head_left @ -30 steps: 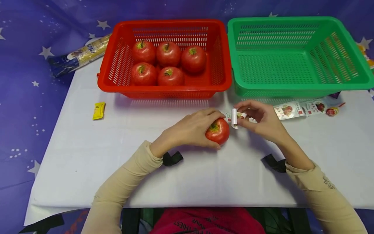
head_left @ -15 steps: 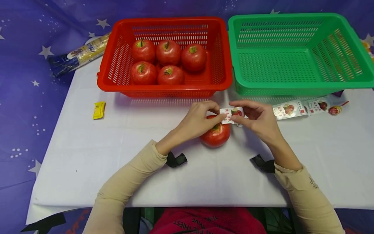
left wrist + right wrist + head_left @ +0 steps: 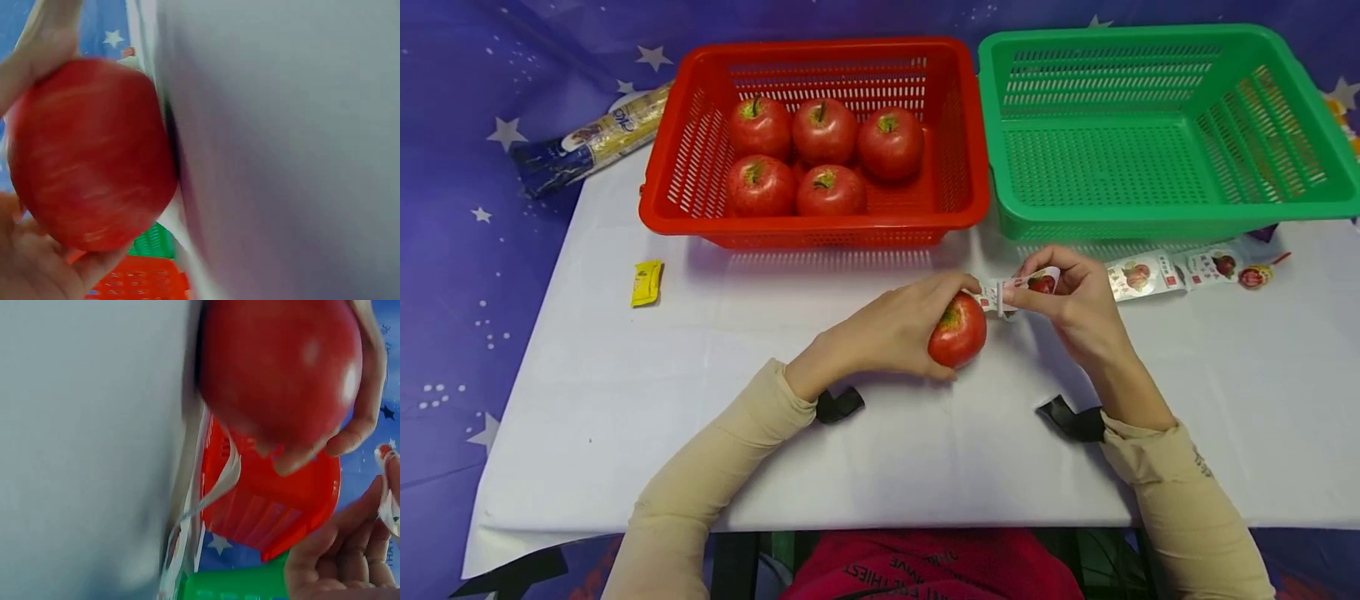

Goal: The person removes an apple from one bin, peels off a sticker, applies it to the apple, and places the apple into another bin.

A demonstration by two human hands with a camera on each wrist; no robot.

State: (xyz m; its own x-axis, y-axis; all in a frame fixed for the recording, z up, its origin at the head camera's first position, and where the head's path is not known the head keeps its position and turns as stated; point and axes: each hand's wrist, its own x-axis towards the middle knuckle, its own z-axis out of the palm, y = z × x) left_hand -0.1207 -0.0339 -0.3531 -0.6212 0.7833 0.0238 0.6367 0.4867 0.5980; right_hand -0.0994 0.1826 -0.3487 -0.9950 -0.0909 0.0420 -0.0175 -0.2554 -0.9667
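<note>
A red apple (image 3: pixel 958 330) rests on the white table, and my left hand (image 3: pixel 891 335) grips it from its left side. The left wrist view shows the apple (image 3: pixel 94 156) large, with fingers and thumb around it. My right hand (image 3: pixel 1078 310) pinches a small printed sticker (image 3: pixel 1043 282) with a fruit picture, just right of the apple. That sticker seems part of a pale strip that passes behind the hand to more printed stickers (image 3: pixel 1138 277). In the right wrist view a thin white strip (image 3: pixel 228 472) curls up below the apple (image 3: pixel 281 369).
A red basket (image 3: pixel 812 226) with several apples stands at the back, touching a green basket (image 3: pixel 1172 215) on its right. A yellow packet (image 3: pixel 647 283) lies left, a lollipop (image 3: pixel 1255 277) right. A blue-and-yellow packet (image 3: pixel 595 143) lies beyond the red basket.
Half a second ago both hands held the sticker above the apple. Now my left hand is back around the apple, and my right hand has drawn the sticker to the right.
</note>
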